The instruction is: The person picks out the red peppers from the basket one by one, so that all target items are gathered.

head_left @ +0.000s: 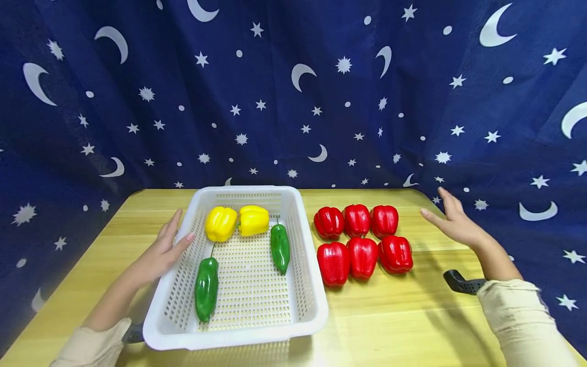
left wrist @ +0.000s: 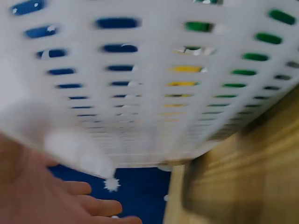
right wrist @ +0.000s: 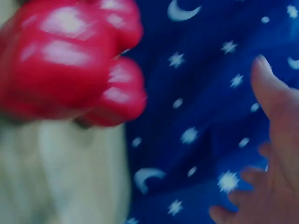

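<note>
My left hand [head_left: 164,253] is at the left rim of a white perforated basket [head_left: 316,300], thumb over the rim and fingers along the outside. In the left wrist view those fingers [left wrist: 100,204] stretch out straight below the rim. Inside the basket lie two yellow bell peppers [head_left: 221,224] at the back and two long green peppers [head_left: 207,289], one on each side. My right hand [head_left: 457,224] hovers with spread fingers to the right of several red bell peppers [head_left: 362,257], holding nothing. In the right wrist view its thumb [right wrist: 268,88] points away from the red peppers.
The basket and the red peppers stand on a light wooden table [head_left: 390,321]. A dark blue curtain [head_left: 275,137] with white moons and stars hangs behind the table's far edge. A black wrist mount [head_left: 463,283] sticks out from the right sleeve.
</note>
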A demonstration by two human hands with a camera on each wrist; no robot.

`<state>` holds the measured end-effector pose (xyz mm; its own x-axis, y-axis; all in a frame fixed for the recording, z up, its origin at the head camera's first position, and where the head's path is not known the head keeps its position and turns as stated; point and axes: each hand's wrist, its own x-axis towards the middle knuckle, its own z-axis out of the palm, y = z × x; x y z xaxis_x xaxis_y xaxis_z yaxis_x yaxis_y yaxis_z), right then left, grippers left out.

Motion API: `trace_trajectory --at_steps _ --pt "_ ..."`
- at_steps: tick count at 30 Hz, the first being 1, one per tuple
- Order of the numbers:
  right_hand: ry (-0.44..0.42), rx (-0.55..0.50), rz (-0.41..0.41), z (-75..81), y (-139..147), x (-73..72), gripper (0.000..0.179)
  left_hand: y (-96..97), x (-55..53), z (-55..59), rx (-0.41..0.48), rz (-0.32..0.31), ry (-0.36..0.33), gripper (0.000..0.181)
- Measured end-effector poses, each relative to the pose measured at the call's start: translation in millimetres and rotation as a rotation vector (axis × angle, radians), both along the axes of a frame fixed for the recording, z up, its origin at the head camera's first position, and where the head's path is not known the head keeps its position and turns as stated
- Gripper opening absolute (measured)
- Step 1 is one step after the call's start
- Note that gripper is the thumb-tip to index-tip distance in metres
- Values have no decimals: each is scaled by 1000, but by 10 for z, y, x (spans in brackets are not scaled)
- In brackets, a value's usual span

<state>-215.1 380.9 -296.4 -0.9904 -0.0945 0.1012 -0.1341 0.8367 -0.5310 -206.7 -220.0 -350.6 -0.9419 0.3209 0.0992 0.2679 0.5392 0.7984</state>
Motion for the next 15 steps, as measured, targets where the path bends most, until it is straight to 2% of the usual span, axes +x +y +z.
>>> trace_trajectory --at_steps 4,7,10,13,15 --pt "149 -16 -77 197 -210 -125 85 -104 4 200 -98 -3 34 78" --pt "208 43 -88 269 -510 -173 86 -179 -5 360 -246 52 143 80" --pt "188 168 -32 240 -875 -172 89 -215 0 456 -434 128 225 85" --pt "120 294 70 125 -1205 -117 91 -202 21 446 -582 154 206 90" --pt "70 349 123 35 -1371 -71 92 -181 47 389 -623 145 164 92"
